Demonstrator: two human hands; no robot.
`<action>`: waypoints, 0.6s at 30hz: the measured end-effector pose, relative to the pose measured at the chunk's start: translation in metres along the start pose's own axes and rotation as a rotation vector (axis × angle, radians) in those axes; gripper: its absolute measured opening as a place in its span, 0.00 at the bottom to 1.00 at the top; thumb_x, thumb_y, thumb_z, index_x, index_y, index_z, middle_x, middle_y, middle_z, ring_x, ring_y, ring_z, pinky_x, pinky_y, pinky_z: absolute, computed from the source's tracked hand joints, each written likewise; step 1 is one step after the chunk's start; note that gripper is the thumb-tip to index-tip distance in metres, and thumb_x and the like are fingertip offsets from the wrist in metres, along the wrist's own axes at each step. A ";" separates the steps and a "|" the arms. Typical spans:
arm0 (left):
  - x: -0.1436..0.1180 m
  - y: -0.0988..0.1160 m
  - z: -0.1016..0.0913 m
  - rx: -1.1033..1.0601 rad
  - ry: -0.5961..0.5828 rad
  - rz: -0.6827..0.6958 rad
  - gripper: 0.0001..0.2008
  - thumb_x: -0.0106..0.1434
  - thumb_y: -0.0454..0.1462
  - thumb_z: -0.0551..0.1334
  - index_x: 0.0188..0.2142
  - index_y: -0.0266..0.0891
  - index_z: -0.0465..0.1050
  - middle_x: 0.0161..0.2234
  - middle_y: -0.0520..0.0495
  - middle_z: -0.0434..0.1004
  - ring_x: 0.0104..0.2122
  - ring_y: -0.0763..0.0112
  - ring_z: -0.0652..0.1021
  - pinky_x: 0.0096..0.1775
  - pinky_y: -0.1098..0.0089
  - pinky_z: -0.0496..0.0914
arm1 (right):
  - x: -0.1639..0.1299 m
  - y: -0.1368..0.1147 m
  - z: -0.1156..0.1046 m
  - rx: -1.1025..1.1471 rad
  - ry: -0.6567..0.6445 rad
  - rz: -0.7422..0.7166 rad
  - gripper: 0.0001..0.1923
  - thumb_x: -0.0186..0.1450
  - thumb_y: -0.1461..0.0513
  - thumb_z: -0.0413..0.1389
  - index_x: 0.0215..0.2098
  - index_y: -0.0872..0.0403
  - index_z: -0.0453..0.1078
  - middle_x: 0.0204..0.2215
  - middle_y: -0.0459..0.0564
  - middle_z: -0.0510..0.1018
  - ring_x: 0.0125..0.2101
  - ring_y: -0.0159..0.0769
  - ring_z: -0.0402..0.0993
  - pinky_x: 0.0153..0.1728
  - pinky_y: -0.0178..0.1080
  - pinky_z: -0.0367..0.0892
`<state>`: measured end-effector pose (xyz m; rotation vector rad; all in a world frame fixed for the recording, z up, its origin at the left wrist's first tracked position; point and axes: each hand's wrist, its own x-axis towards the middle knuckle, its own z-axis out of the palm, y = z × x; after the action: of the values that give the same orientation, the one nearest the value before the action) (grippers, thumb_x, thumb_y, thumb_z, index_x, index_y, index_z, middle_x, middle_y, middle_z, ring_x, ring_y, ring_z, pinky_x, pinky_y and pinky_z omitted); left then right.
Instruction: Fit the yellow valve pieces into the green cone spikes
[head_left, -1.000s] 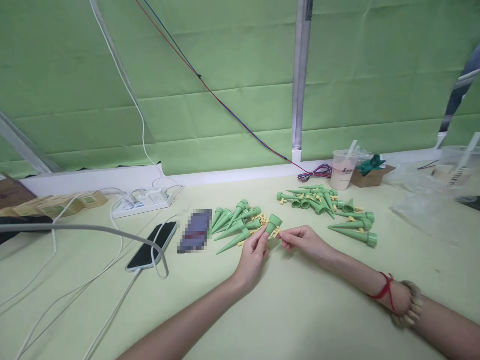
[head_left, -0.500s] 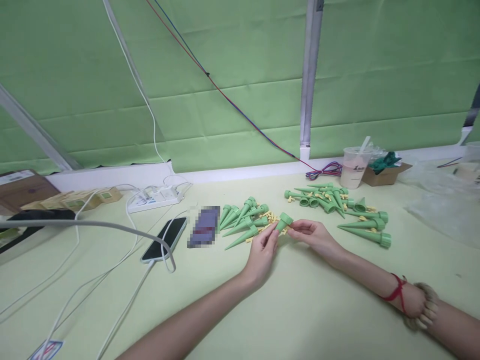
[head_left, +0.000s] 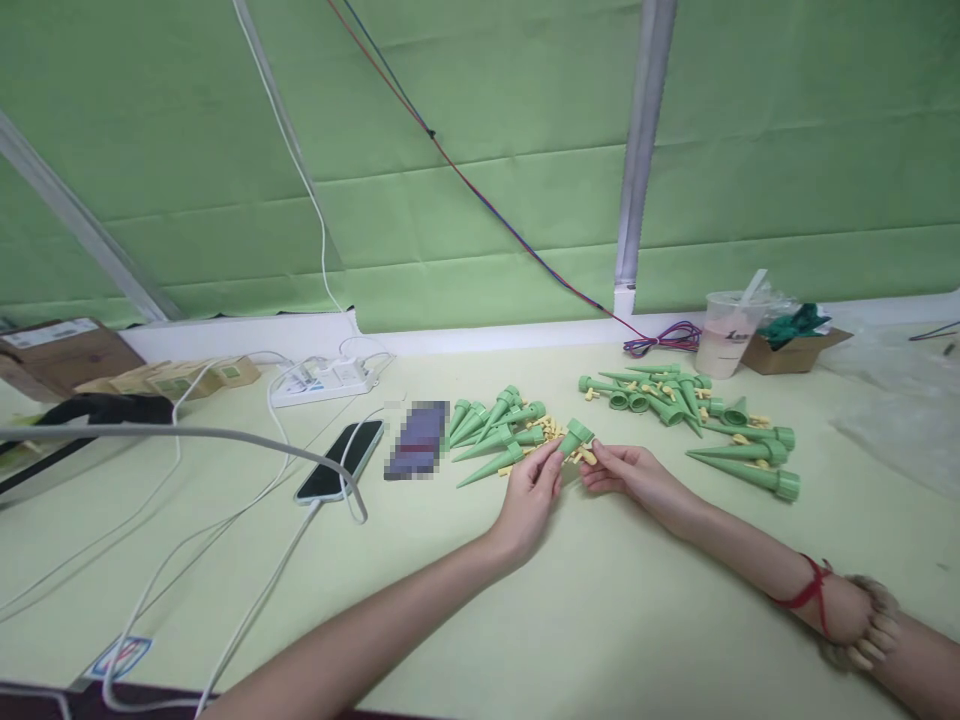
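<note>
My left hand (head_left: 527, 505) is closed around a green plant watering spike (head_left: 577, 435), its ribbed cap tilted up and to the right. My right hand (head_left: 634, 478) pinches a small yellow valve (head_left: 587, 456) against the side of that spike; whether it sits inside the hole I cannot tell. Behind my left hand lie loose green spikes (head_left: 487, 466) and a heap of small yellow valves (head_left: 553, 428), partly covered by the hands. Farther right is another pile of green spikes (head_left: 664, 400), several with yellow valves on or beside them.
A phone (head_left: 341, 462) with a cable and a blurred purple packet (head_left: 418, 440) lie at left. White cables run from a power strip (head_left: 324, 384). A plastic cup (head_left: 726, 340), a small carton (head_left: 799, 355) and clear plastic bags (head_left: 900, 420) stand at the back right.
The view has shifted a little, so the table things appear farther right. Both hands remain together at the spike, and the yellow valve in my right fingers now shows more clearly.
</note>
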<state>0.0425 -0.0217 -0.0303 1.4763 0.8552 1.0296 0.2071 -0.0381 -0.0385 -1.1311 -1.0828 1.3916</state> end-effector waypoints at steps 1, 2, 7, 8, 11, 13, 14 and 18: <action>0.000 0.000 0.000 -0.003 0.001 0.004 0.23 0.60 0.46 0.55 0.50 0.34 0.69 0.18 0.57 0.53 0.20 0.78 0.56 0.25 0.74 0.54 | 0.000 0.001 -0.001 -0.004 -0.013 0.007 0.21 0.54 0.48 0.59 0.32 0.58 0.75 0.31 0.53 0.78 0.31 0.34 0.74 0.41 0.39 0.69; 0.000 0.000 0.000 -0.007 -0.001 0.009 0.22 0.60 0.46 0.55 0.50 0.34 0.69 0.19 0.56 0.54 0.21 0.78 0.57 0.25 0.75 0.54 | -0.001 0.001 -0.001 -0.010 -0.007 0.002 0.20 0.54 0.49 0.60 0.33 0.57 0.75 0.31 0.53 0.78 0.32 0.34 0.74 0.41 0.39 0.69; 0.000 -0.002 0.001 -0.022 -0.011 0.017 0.22 0.60 0.46 0.56 0.49 0.35 0.69 0.20 0.56 0.56 0.21 0.78 0.58 0.25 0.75 0.54 | -0.002 0.000 -0.001 -0.007 0.067 -0.006 0.19 0.50 0.54 0.65 0.38 0.54 0.74 0.38 0.50 0.77 0.37 0.34 0.73 0.41 0.35 0.68; 0.000 -0.002 0.001 -0.024 -0.003 0.018 0.22 0.60 0.46 0.56 0.49 0.35 0.69 0.20 0.55 0.56 0.21 0.78 0.58 0.25 0.75 0.55 | -0.002 0.000 -0.001 0.001 0.049 0.013 0.18 0.52 0.53 0.63 0.37 0.55 0.74 0.37 0.51 0.77 0.36 0.34 0.74 0.40 0.36 0.69; -0.001 -0.002 0.001 -0.026 0.013 0.020 0.22 0.59 0.46 0.57 0.49 0.36 0.68 0.22 0.55 0.58 0.22 0.77 0.59 0.25 0.75 0.55 | -0.001 0.000 -0.001 0.027 -0.005 0.062 0.17 0.56 0.51 0.59 0.34 0.57 0.75 0.34 0.54 0.78 0.31 0.32 0.74 0.38 0.36 0.70; -0.001 -0.002 0.001 -0.031 0.014 0.016 0.22 0.59 0.46 0.57 0.49 0.35 0.68 0.22 0.54 0.58 0.22 0.77 0.59 0.25 0.75 0.55 | -0.001 0.001 -0.002 0.046 -0.003 0.061 0.15 0.55 0.54 0.61 0.35 0.56 0.75 0.33 0.52 0.78 0.31 0.31 0.74 0.37 0.35 0.70; 0.000 -0.002 0.001 -0.037 0.014 0.014 0.21 0.59 0.46 0.57 0.48 0.35 0.68 0.21 0.55 0.58 0.22 0.77 0.59 0.25 0.75 0.55 | 0.000 0.001 -0.002 0.055 0.007 0.050 0.14 0.54 0.55 0.62 0.36 0.55 0.75 0.35 0.51 0.78 0.32 0.30 0.74 0.38 0.34 0.70; 0.000 0.000 0.002 -0.055 0.020 0.016 0.21 0.59 0.46 0.57 0.47 0.35 0.68 0.20 0.55 0.57 0.21 0.77 0.59 0.24 0.75 0.54 | -0.001 0.000 -0.003 0.050 0.005 0.019 0.17 0.55 0.54 0.61 0.39 0.54 0.74 0.37 0.51 0.77 0.35 0.32 0.73 0.39 0.35 0.70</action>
<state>0.0438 -0.0225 -0.0305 1.4306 0.8246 1.0734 0.2103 -0.0391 -0.0392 -1.1104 -1.0305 1.4222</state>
